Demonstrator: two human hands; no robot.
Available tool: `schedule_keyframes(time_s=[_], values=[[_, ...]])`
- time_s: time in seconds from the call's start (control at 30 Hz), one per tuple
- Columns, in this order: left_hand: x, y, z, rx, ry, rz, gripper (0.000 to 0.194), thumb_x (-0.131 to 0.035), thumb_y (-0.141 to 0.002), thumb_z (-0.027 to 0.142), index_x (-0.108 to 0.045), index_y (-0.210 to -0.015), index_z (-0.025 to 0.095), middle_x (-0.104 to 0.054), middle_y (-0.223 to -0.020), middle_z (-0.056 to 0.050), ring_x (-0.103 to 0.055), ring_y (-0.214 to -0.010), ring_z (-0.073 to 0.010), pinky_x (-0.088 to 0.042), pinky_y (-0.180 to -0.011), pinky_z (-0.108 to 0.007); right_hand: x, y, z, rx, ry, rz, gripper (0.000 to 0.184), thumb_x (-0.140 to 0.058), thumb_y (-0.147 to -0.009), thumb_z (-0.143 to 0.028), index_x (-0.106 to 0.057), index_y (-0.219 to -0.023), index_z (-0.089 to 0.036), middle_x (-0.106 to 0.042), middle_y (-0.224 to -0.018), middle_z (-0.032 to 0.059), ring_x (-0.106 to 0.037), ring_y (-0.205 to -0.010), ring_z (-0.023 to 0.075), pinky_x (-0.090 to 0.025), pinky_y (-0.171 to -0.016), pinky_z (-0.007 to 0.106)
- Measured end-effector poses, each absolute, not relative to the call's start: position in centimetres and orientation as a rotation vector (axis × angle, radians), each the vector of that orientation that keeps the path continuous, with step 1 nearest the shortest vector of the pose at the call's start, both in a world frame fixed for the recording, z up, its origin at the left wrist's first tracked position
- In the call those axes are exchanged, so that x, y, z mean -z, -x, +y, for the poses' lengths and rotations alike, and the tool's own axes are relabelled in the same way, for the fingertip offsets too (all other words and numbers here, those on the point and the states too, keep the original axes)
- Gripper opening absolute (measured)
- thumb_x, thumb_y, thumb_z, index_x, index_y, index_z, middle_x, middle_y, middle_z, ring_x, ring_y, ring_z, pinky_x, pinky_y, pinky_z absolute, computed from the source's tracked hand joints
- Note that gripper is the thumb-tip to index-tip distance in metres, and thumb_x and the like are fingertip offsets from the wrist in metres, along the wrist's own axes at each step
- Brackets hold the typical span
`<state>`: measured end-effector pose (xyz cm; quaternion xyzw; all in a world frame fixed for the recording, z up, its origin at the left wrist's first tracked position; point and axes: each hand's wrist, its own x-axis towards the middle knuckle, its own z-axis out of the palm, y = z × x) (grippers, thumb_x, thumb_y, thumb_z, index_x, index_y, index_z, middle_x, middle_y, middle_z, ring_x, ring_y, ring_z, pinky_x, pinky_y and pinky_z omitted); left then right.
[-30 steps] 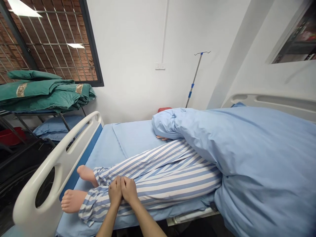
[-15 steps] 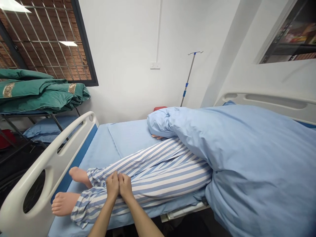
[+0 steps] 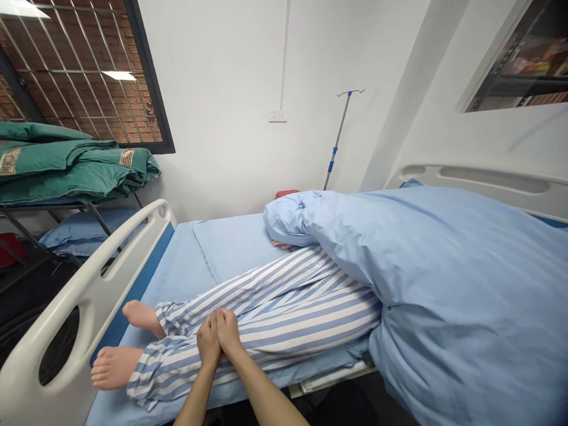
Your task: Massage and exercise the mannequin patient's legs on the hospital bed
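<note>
My left hand [image 3: 208, 342] and my right hand [image 3: 227, 331] are side by side, touching, over the near lower leg of a figure lying on the bed. Both are curled into fists with the knuckles up; I see nothing held in them, and their undersides are hidden. Blue-and-white striped trousers [image 3: 302, 322] cover the legs. Two bare feet, the near foot [image 3: 116, 367] and the far foot [image 3: 142, 315], look like a mannequin's smooth plastic. A light blue quilt [image 3: 444, 266] hides the upper body, and a few fingertips [image 3: 281, 244] show at its edge.
A white footboard [image 3: 53, 322] rises at the left end of the bed, and a headboard [image 3: 492, 180] stands at the right. Behind the bed is a drip pole [image 3: 338, 142]. Green folded bedding [image 3: 80, 168] lies on a rack below the barred window [image 3: 84, 71].
The view has shifted a little, so the scene sits further left. My fists rose slightly and parted half a second ago; now they touch again, lower on the leg.
</note>
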<state>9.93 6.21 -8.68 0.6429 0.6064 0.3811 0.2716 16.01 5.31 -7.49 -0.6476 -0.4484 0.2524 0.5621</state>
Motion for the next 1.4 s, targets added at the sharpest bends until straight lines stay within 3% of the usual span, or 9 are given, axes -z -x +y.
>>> schedule_keyframes(time_s=[0.23, 0.57, 0.83, 1.13, 1.4], values=[[8.9, -10.1, 6.2, -0.906, -1.754, 1.644, 0.04, -0.029, -0.084, 0.043, -0.058, -0.068, 0.02, -0.064, -0.069, -0.004, -0.055, -0.065, -0.015, -0.035, -0.06, -0.024, 6.1, -18.1, 3.5, -0.374, 1.663, -1.412, 0.04, -0.032, -0.09, -0.03, -0.058, -0.061, -0.018, -0.062, -0.06, 0.0023, -0.05, -0.055, 0.0108, -0.025, -0.053, 0.023], [7.9, -10.9, 6.2, -0.912, -1.733, 1.551, 0.037, -0.035, -0.079, 0.043, -0.056, -0.062, 0.018, -0.062, -0.065, -0.005, -0.052, -0.064, -0.0155, -0.036, -0.061, -0.025, 8.0, -18.3, 3.0, -0.413, 1.58, -1.251, 0.045, -0.029, -0.09, -0.034, -0.057, -0.059, -0.018, -0.057, -0.054, 0.0016, -0.047, -0.051, 0.0114, -0.025, -0.052, 0.024], [5.7, -14.4, 5.9, -1.148, -1.262, 1.367, 0.038, -0.041, -0.074, 0.047, -0.034, -0.049, 0.02, -0.037, -0.043, 0.005, -0.035, -0.047, -0.0097, -0.032, -0.048, -0.023, 7.7, -19.2, 3.7, -0.56, 1.418, -0.961, 0.044, -0.03, -0.088, -0.038, -0.049, -0.054, -0.018, -0.051, -0.051, -0.0009, -0.043, -0.051, 0.0118, -0.03, -0.05, 0.023], [7.6, -13.5, 4.9, -1.023, -1.695, 1.457, 0.039, -0.036, -0.08, 0.047, -0.05, -0.058, 0.018, -0.055, -0.055, -0.002, -0.046, -0.057, -0.0146, -0.034, -0.058, -0.026, 7.8, -19.1, 3.8, -0.585, 1.397, -0.925, 0.038, -0.035, -0.087, -0.035, -0.044, -0.054, -0.018, -0.048, -0.051, -0.0014, -0.04, -0.051, 0.0112, -0.03, -0.05, 0.023], [8.3, -13.5, 5.3, -0.992, -1.759, 1.445, 0.036, -0.034, -0.081, 0.04, -0.056, -0.064, 0.017, -0.063, -0.063, -0.004, -0.051, -0.06, -0.0149, -0.034, -0.058, -0.025, 5.8, -21.3, 3.0, -0.301, 1.595, -1.377, 0.036, -0.039, -0.087, -0.034, -0.058, -0.06, -0.019, -0.057, -0.054, 0.0022, -0.044, -0.051, 0.0123, -0.024, -0.052, 0.025]])
